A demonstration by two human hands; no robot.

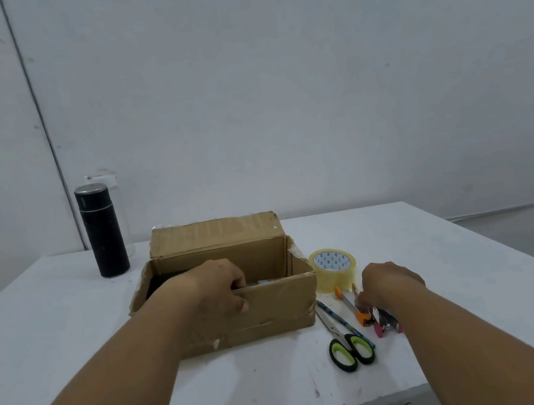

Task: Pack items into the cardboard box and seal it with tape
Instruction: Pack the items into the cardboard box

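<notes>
An open cardboard box (274, 308) stands on the white table (70, 335), its far flap upright. My left hand (217, 286) grips the top edge of the box's near wall, fingers curled over the rim. A pale item shows inside, mostly hidden. To the right of the box lie a roll of clear tape (334, 268), green-handled scissors (347, 346), a blue pencil (346, 324), an orange utility knife (354, 309) and a pink stapler (387, 323). My right hand (388, 283) is down over the knife and stapler, fingertips closing on a small item I cannot make out.
A black flask (102, 230) stands at the back left of the table, with a clear bottle behind it. The table's right edge and near edge are close to the tools. A plain white wall rises behind.
</notes>
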